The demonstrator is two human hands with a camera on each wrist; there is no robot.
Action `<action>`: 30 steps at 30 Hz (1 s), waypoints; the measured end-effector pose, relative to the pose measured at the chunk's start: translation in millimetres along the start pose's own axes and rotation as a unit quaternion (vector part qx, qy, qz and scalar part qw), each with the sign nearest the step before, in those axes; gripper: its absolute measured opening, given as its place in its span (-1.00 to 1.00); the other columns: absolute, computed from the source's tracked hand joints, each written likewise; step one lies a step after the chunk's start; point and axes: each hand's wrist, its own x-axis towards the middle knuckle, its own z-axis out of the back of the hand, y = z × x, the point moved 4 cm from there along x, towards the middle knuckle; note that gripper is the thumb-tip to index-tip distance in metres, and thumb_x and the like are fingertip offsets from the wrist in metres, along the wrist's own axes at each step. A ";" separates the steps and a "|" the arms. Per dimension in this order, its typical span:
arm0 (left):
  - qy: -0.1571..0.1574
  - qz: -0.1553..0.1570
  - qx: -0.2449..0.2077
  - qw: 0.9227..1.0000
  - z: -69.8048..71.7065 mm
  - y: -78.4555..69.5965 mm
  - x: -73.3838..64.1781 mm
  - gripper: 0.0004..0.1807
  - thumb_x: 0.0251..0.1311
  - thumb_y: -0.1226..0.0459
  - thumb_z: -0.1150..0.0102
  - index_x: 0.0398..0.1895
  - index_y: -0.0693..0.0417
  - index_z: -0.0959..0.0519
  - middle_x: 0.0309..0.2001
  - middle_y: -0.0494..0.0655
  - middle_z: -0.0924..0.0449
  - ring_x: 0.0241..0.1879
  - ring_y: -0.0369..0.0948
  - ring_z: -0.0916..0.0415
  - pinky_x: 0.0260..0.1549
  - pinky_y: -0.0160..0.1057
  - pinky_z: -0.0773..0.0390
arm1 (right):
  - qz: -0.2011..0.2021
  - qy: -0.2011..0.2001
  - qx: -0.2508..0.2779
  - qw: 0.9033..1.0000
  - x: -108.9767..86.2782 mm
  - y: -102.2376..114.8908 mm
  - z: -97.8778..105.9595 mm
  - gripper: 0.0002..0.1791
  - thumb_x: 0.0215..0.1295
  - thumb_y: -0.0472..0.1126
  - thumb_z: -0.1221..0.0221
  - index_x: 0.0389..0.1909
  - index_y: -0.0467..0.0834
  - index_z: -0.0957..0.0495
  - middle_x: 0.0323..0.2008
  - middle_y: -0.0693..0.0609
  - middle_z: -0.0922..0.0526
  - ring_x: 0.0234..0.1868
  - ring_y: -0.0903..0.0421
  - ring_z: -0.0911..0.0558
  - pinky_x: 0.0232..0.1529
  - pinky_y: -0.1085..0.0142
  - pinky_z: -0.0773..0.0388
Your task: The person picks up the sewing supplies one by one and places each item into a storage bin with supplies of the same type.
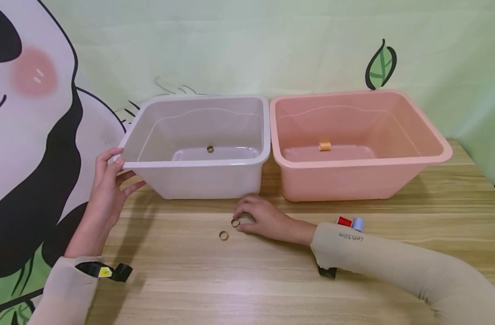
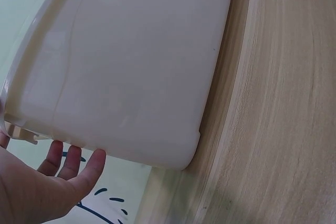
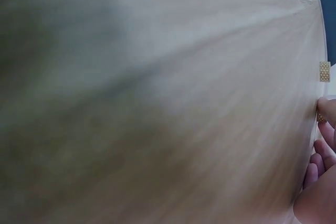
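Note:
At its left corner, the pale grey-white plastic bin (image 1: 198,180) has its rim held by my left hand (image 1: 109,187); the left wrist view shows fingers (image 2: 86,169) against the bin's outer side. On the table in front of it, my right hand (image 1: 268,219) pinches a small brass-coloured ring (image 1: 235,223) between thumb and forefinger. A second such ring (image 1: 223,235) stands just nearer and to the left, apart from the hand. In the right wrist view, the patterned ring (image 3: 325,71) lies beyond the fingertips (image 3: 326,107). Another ring (image 1: 210,149) lies inside the white bin.
A pink bin (image 1: 337,183) stands right beside the white one, with an orange thread spool (image 1: 324,146) inside. A red spool (image 1: 344,221) and a light blue spool (image 1: 357,224) sit behind my right sleeve on the wooden table (image 1: 215,289). A printed cloth (image 1: 312,45) hangs behind.

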 end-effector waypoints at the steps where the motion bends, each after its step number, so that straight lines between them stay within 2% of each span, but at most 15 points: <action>1: 0.001 -0.001 0.000 1.000 0.1 0.1 0.1 -0.55 0.40 0.04 0.10 0.28 -0.28 -0.09 0.26 -0.06 -0.13 0.07 -0.08 -0.37 -0.18 -0.19 -0.65 | -0.001 0.001 -0.001 1.000 0.1 -0.1 0.0 -0.77 0.10 -0.09 -0.35 -0.22 -0.02 -0.62 -0.08 0.10 -0.56 0.06 0.15 -0.46 0.20 0.32 -0.36; 21: -0.001 0.005 0.011 1.000 0.6 1.4 -0.7 -0.52 0.39 0.01 0.10 0.30 -0.30 -0.07 0.29 -0.08 -0.09 0.11 -0.04 -0.33 -0.13 -0.20 -0.63 | 0.008 0.017 -0.003 1.000 3.5 2.7 2.8 -0.79 0.11 -0.07 -0.34 -0.26 -0.01 -0.60 -0.09 0.11 -0.55 0.06 0.14 -0.47 0.21 0.30 -0.35; 30: 0.012 -0.005 0.000 1.000 0.0 1.0 0.0 -0.54 0.40 0.04 0.11 0.29 -0.28 -0.08 0.28 -0.05 -0.11 0.08 -0.06 -0.36 -0.15 -0.21 -0.64 | 0.019 0.018 -0.007 1.000 6.5 3.2 9.0 -0.77 0.12 -0.07 -0.33 -0.20 0.00 -0.60 -0.17 0.17 -0.58 -0.06 0.23 -0.51 0.06 0.40 -0.46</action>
